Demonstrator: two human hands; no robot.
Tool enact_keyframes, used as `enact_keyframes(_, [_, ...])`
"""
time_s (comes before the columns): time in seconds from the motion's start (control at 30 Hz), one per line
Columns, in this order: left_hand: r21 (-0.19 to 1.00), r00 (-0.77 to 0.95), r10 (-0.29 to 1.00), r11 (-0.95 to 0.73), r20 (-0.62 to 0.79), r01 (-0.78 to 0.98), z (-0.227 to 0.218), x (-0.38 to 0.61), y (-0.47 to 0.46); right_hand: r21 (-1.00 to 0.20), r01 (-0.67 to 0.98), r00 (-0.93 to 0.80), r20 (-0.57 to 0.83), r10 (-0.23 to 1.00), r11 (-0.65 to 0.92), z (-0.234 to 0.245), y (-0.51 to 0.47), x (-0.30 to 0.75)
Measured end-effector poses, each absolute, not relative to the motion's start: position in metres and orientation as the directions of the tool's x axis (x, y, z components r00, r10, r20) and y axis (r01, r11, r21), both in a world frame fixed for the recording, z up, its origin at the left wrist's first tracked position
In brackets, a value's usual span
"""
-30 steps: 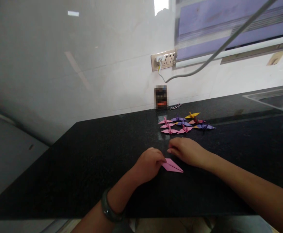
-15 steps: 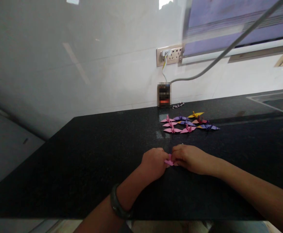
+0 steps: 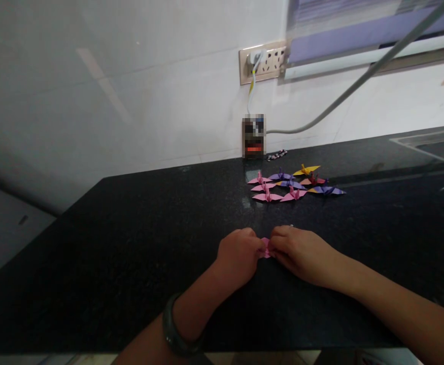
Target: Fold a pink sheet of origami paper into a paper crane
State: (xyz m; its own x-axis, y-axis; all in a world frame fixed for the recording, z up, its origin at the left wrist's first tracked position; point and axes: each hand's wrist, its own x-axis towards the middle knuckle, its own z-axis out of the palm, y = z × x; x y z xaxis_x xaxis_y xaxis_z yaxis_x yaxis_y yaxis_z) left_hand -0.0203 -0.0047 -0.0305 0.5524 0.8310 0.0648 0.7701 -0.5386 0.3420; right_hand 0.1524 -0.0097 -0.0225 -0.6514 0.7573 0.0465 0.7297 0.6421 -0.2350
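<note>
A small folded pink paper lies pinched between both of my hands on the black stone counter. My left hand grips its left end with curled fingers; a dark band sits on that wrist. My right hand closes on its right end, covering most of it. Only a sliver of pink shows between the fingertips. Beyond my hands, a cluster of several finished paper cranes in pink, purple and yellow rests on the counter.
A small dark box stands against the white tiled wall under a wall socket with a plugged cable. A grey cable runs diagonally up right. A sink edge shows at far right.
One second ago the pink paper lay flat and long, held by my left hand. My right hand came over and both hands closed on it, so now little of it shows.
</note>
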Motion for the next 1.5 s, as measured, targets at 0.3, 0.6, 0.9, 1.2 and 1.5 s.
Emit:
enact_keyframes(0.3, [0.332, 0.545, 0.838, -0.524, 0.034, 0.784, -0.032, -0.018, -0.002, -0.293, 0.800, -0.540, 0.031, 0.841, 0.524, -0.027, -0.013, 0.149])
enact_keyframes(0.6, [0.262, 0.539, 0.843, -0.518, -0.009, 0.814, -0.035, -0.016, -0.001, -0.392, 0.852, -0.393, -0.039, 0.919, 0.347, -0.025, -0.010, 0.145])
enact_keyframes(0.9, [0.272, 0.533, 0.845, -0.504, -0.038, 0.820, -0.036, -0.014, -0.001, -0.416, 0.857, -0.363, -0.066, 0.929, 0.306, -0.031, -0.004, 0.149])
enact_keyframes(1.2, [0.331, 0.535, 0.845, -0.505, 0.000, 0.797, -0.039, -0.015, 0.001, -0.406, 0.862, -0.359, -0.064, 0.931, 0.305, -0.035, -0.001, 0.150])
enact_keyframes(1.5, [0.285, 0.527, 0.850, -0.505, -0.001, 0.815, -0.040, -0.012, -0.002, -0.335, 0.881, -0.372, -0.055, 0.927, 0.333, -0.032, -0.001, 0.147])
